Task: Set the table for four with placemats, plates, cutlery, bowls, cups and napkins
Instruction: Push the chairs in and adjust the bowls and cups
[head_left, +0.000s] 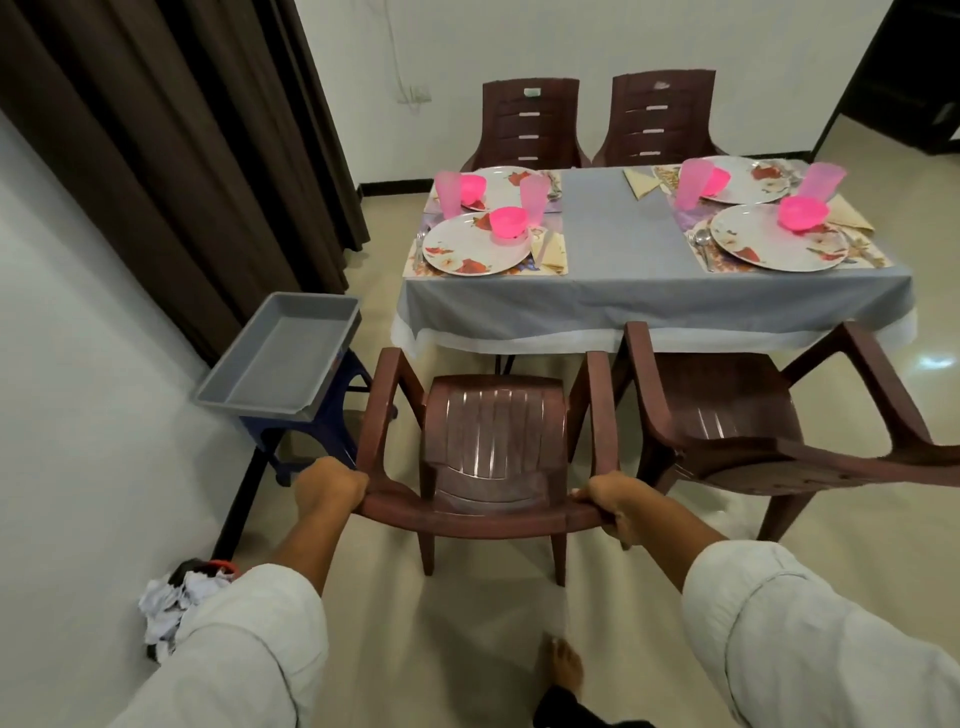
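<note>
Both arms reach forward and down from rolled white sleeves. The left hand (328, 486) is curled tight over the left end of the top rail of the near brown chair (493, 441), fingers wrapped round the edge. Across the rail, the right hand (610, 501) clamps the right end the same way, thumb on top, fingers tucked beneath. The chair sits directly between the hands, its seat facing the surface (623, 260), its front just short of the hanging tablecloth.

Off to the left, a grey tray (280, 358) rests on a blue stool (322, 421) by the wall, with a bundle of white cloth (171, 603) on the floor nearer the camera.

Well beyond the hands, the surface is laid. At its left end, two floral plates (467, 249) on placemats (551, 219), each with a pink bowl (509, 223), plus two pink cups (448, 193), cutlery (420, 244) at the near plate's left edge and a folded napkin (550, 252) to its right. At the right end, two more plates with bowls, cups, cutlery and napkins. A second chair (727, 405) stands right of the held one, and two more face them at the far side.
</note>
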